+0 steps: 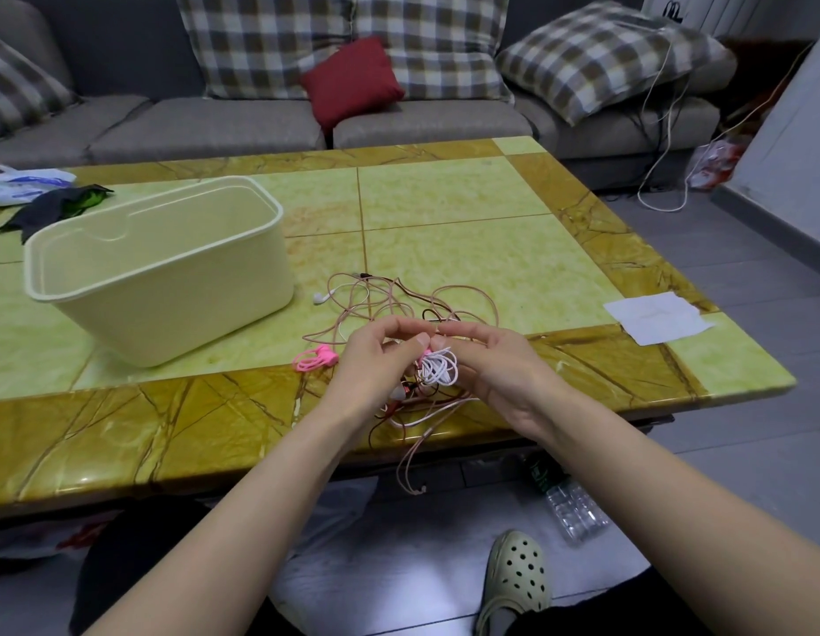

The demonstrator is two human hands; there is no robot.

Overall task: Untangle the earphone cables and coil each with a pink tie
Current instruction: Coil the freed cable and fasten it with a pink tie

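A small coil of white earphone cable hangs between my two hands above the table's front edge. A pink tie sits at the top of the coil, pinched by my left hand and my right hand, whose fingertips meet there. Behind and below my hands lies a tangle of rose-gold and dark red cables, with a white earbud at its left. One rose-gold cable end dangles over the table edge. Spare pink ties lie left of my left hand.
A cream plastic tub stands on the green and brown stone table to the left. White paper lies at the right edge. Dark cloth and a plastic bag sit far left. A sofa with cushions is behind; a plastic bottle lies on the floor.
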